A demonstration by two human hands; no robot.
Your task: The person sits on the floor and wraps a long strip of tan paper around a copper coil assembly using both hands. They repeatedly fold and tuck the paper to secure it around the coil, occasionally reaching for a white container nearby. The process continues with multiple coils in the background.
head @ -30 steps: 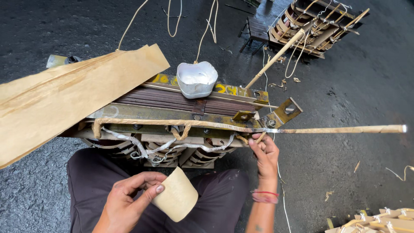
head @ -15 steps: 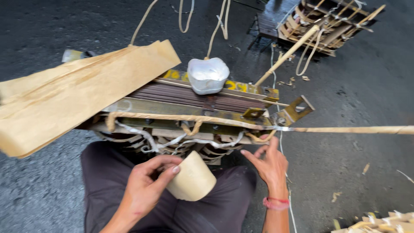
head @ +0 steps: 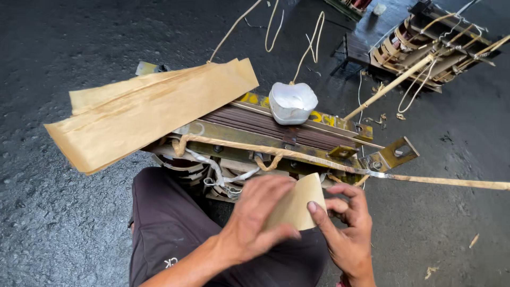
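My left hand (head: 260, 218) and my right hand (head: 345, 223) both hold a small curved piece of tan paper (head: 297, 202) between them, just in front of a large metal transformer core (head: 276, 133) with dark laminations and wound coils. A tan paper-wrapped strip (head: 446, 182) runs from the core off to the right edge. A crumpled white tin (head: 291, 102) sits on top of the core. My lap in dark trousers (head: 175, 234) is below.
Long sheets of tan paper (head: 143, 117) lie across the core's left end. A second coil assembly (head: 425, 48) stands at the back right, with a slanted wooden stick (head: 388, 87). Loose cords (head: 313, 37) trail over the dark rough floor (head: 58, 223).
My right hand has left the strip at the core's right end and come to the paper piece. My left hand lifted the paper up toward the core. The view shifted closer.
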